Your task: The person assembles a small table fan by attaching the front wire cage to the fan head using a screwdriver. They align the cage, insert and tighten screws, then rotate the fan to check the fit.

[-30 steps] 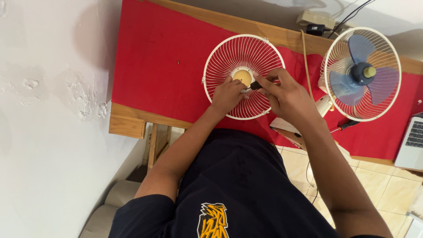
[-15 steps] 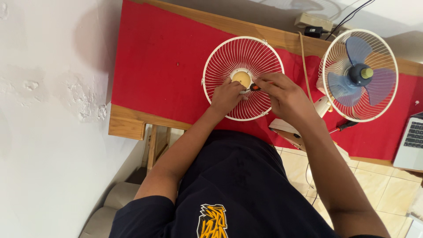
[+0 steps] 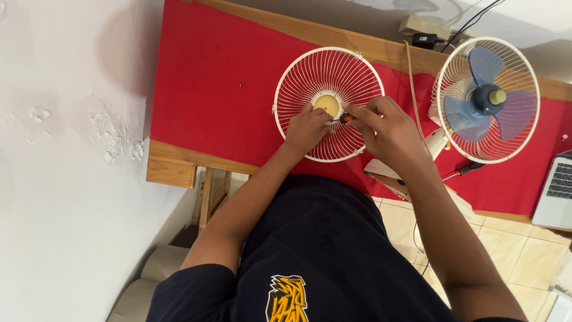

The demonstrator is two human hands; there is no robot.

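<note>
At the centre of the white fan guard (image 3: 329, 80), we see the fingers of the right hand (image 3: 387, 134) pinched shut around a small screwdriver (image 3: 344, 118) with an orange and black handle, its tip pointing at the guard's cream hub (image 3: 326, 104). The left hand (image 3: 307, 130) rests on the wires just beside the hub, fingers curled onto them. The guard lies flat on a red cloth (image 3: 214, 83) covering a wooden table (image 3: 173, 164). To the right stands a fan (image 3: 488, 98) with blue blades; a second screwdriver (image 3: 466, 170) lies below it, a laptop (image 3: 557, 191) at the edge. A white wall (image 3: 65, 149) lies to the left, with pale floor tiles (image 3: 524, 256) below.
</note>
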